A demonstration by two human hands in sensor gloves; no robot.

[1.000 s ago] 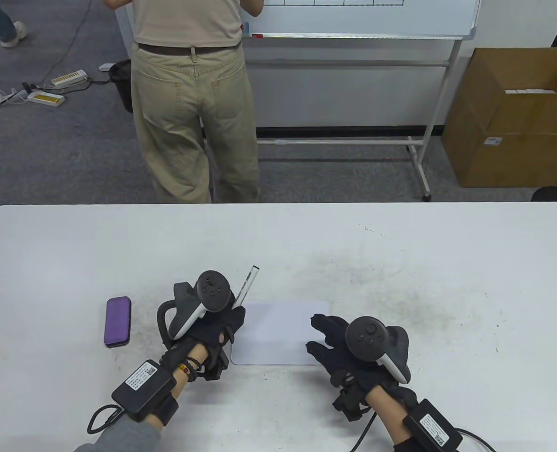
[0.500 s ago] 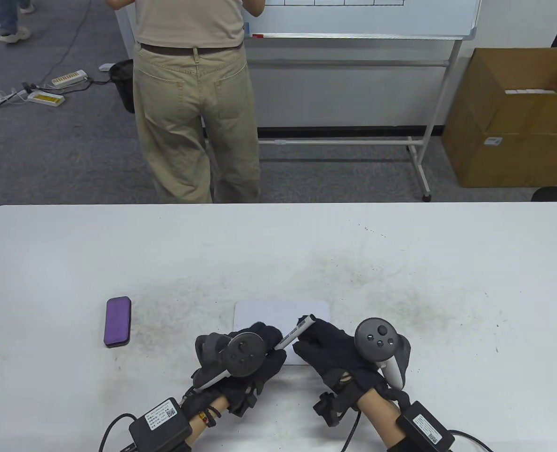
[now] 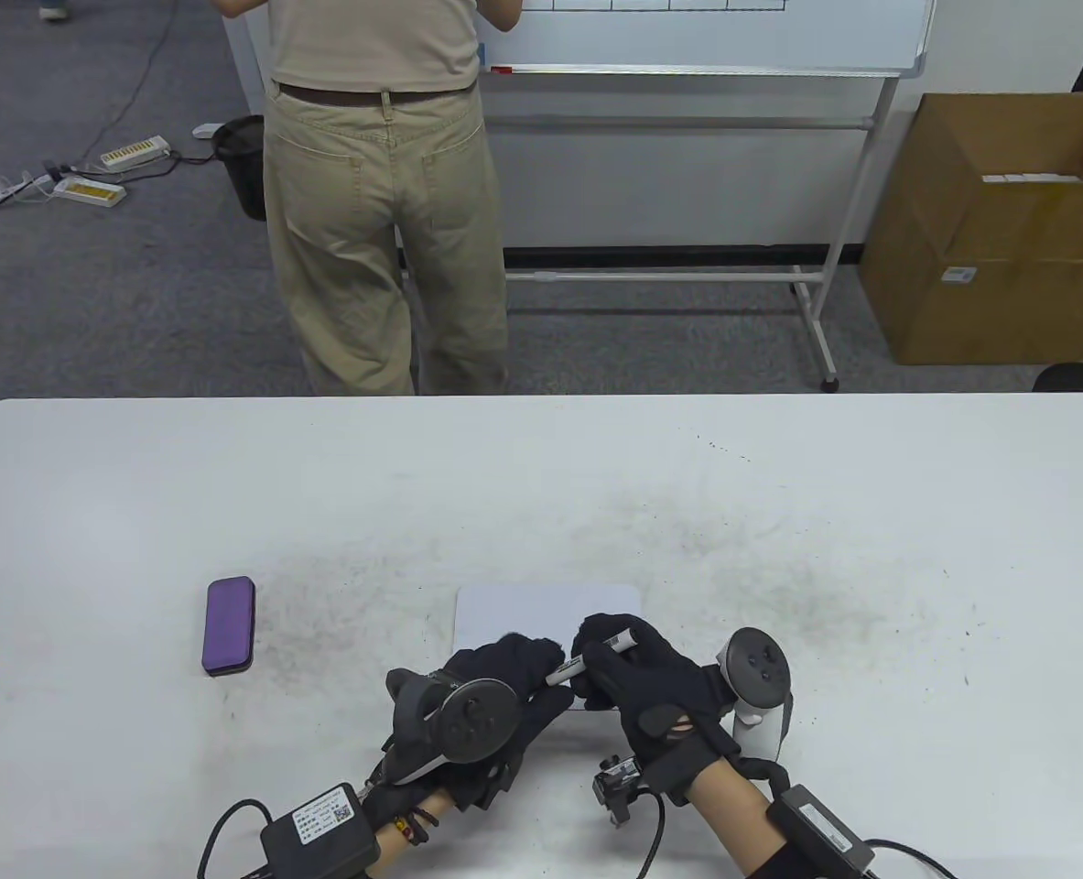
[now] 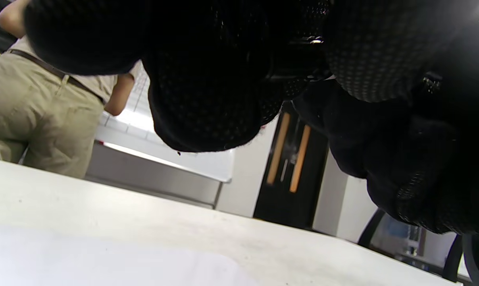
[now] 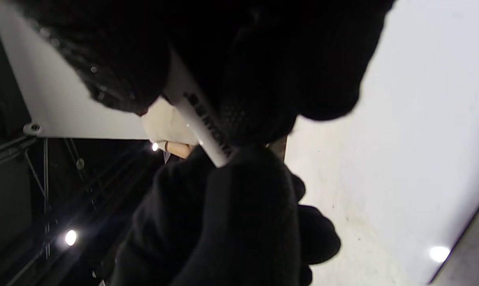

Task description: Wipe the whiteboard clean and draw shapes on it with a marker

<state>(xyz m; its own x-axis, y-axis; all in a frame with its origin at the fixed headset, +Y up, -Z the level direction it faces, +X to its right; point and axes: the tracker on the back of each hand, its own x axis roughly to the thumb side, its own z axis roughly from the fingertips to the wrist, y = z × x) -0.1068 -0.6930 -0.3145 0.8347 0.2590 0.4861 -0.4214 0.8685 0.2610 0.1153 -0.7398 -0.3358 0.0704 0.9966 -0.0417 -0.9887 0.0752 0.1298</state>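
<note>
Both hands are gripping the marker over the near edge of the small whiteboard: the right hand is curling round its capped end, the left hand round its barrel. Pulling straight apart along the marker's axis should uncap it cleanly, while the purple eraser is lying idle at 9 o'clock from the board.

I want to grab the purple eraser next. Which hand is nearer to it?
Left. The left hand lies to the right of the eraser, apart from it; the right hand is farther right, and both grip the marker.
</note>
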